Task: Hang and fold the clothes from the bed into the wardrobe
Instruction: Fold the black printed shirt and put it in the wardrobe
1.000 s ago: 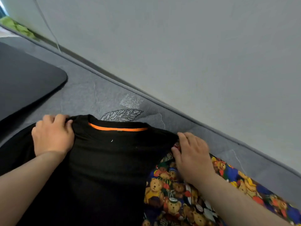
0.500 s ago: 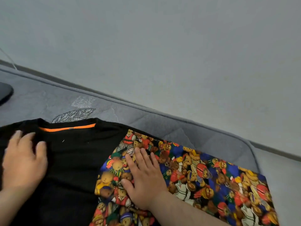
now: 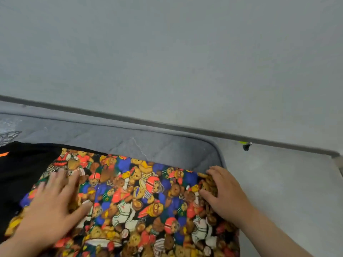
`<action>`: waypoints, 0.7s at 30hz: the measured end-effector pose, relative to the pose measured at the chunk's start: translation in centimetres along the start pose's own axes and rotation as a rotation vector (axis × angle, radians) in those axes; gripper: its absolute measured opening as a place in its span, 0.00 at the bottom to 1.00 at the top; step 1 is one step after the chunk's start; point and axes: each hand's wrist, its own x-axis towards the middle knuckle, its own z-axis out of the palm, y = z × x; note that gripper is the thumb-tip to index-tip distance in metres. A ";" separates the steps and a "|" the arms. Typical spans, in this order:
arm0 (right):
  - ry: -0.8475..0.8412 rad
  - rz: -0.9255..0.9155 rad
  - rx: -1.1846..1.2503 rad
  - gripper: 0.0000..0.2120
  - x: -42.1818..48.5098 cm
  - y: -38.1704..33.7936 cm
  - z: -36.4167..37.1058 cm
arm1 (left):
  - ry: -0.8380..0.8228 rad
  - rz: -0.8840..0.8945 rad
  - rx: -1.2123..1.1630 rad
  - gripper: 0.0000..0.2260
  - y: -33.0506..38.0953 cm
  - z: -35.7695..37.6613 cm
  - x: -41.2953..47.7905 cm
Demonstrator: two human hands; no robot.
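A bright teddy-bear print garment lies spread on the grey mattress, its left part over a black shirt with an orange collar strip. My left hand rests flat on the print garment's left part, fingers straight and spread. My right hand lies on the garment's far right corner near the mattress corner, fingers bent onto bunched cloth; whether they pinch it is unclear.
A plain grey wall runs along the mattress's far side. Grey floor lies right of the mattress corner. A small dark object with a yellow-green tip sits at the skirting.
The view has swung right. My left hand moved from the black shirt onto the print garment. My right hand slid right across the garment to its far corner.
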 end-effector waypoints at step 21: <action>-0.257 0.176 0.577 0.11 9.5 18.6 -14.2 | 0.200 0.238 -0.153 0.13 41.8 -1.8 16.6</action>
